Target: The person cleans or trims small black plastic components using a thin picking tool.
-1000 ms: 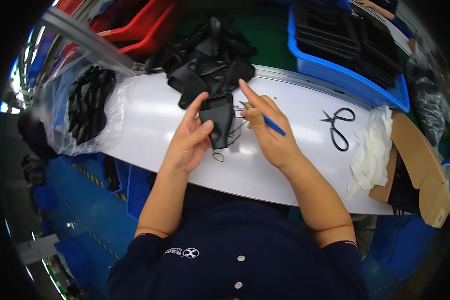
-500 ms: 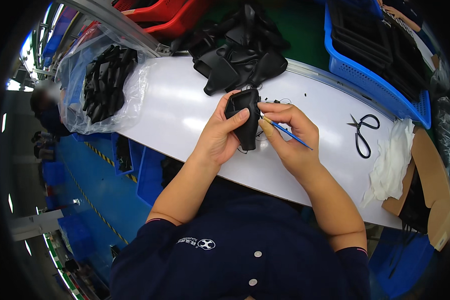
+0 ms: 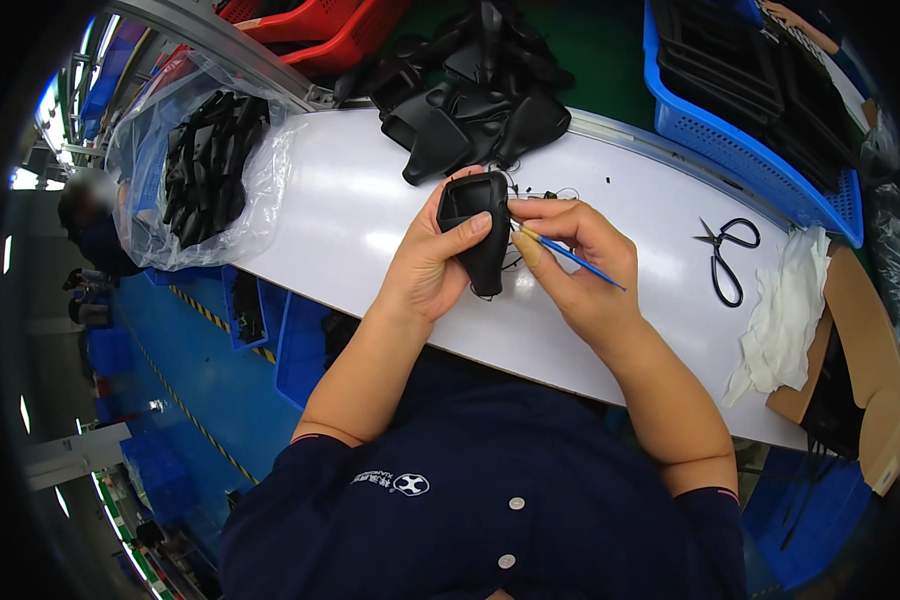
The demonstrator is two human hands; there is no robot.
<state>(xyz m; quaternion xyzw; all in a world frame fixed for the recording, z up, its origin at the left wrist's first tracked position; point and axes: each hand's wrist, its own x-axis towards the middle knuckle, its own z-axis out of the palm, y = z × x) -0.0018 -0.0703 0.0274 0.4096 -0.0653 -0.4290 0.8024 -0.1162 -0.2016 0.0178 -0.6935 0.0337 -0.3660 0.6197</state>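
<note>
Since half a second ago, your hands have stayed where they were on the white table [image 3: 350, 230]; the black cover [image 3: 480, 235] is still upright in your grip, and the blue tool has tilted only slightly.

Head view: your left hand [image 3: 432, 265] is wrapped around the black cover, thumb pressed across its front, holding it just above the table. Your right hand [image 3: 575, 255] is pinched closed on a thin blue tool [image 3: 570, 255], its tip against the cover's right edge. Loose black threads [image 3: 545, 193] lie just behind. Beyond them sits a pile of black covers [image 3: 470, 100]; a clear bag of black parts [image 3: 205, 160] rests at your left, scissors [image 3: 725, 255] and a white cloth [image 3: 785, 320] well to your right, a blue basket [image 3: 750, 150] at the far right.

You look to be mid-way through picking or tucking along the cover's edge. The next move likely calls for a steady left grip and a small, controlled stroke of the tip, without slipping off the edge.
</note>
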